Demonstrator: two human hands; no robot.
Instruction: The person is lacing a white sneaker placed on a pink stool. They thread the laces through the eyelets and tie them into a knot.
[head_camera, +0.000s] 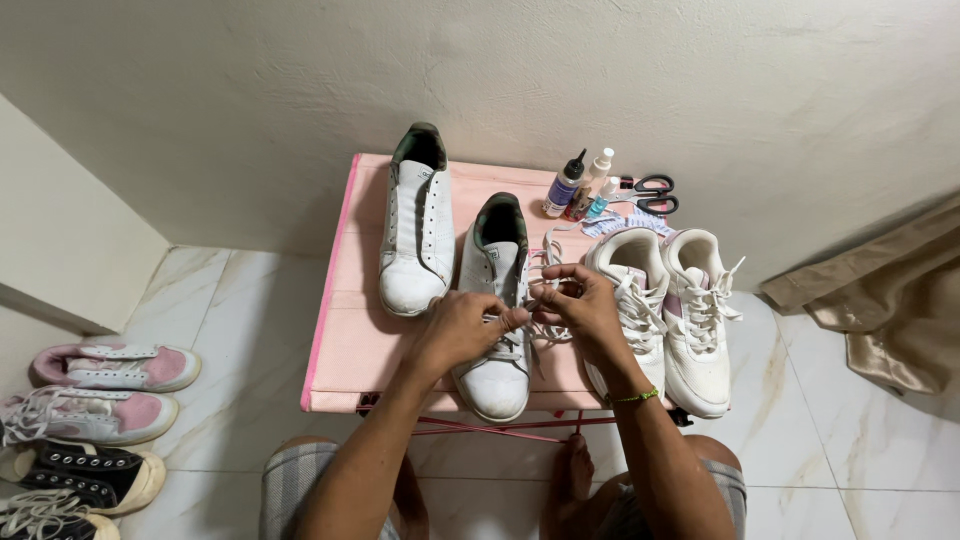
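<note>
A white sneaker (493, 372) lies toe toward me on a small pink table (352, 340). My left hand (462, 326) pinches its white lace (546, 262) over the tongue. My right hand (580, 303), with a green band at the wrist, grips the same lace just to the right. The two hands almost touch over the shoe. Its laceless mate (417, 232) lies to the left, further back.
A pair of white and pink sneakers (668, 310) sits on the table's right side. Small bottles (575, 188) and black scissors (648, 194) stand at the back by the wall. More shoes (92, 420) line the floor at left. Beige cloth (890, 300) lies at right.
</note>
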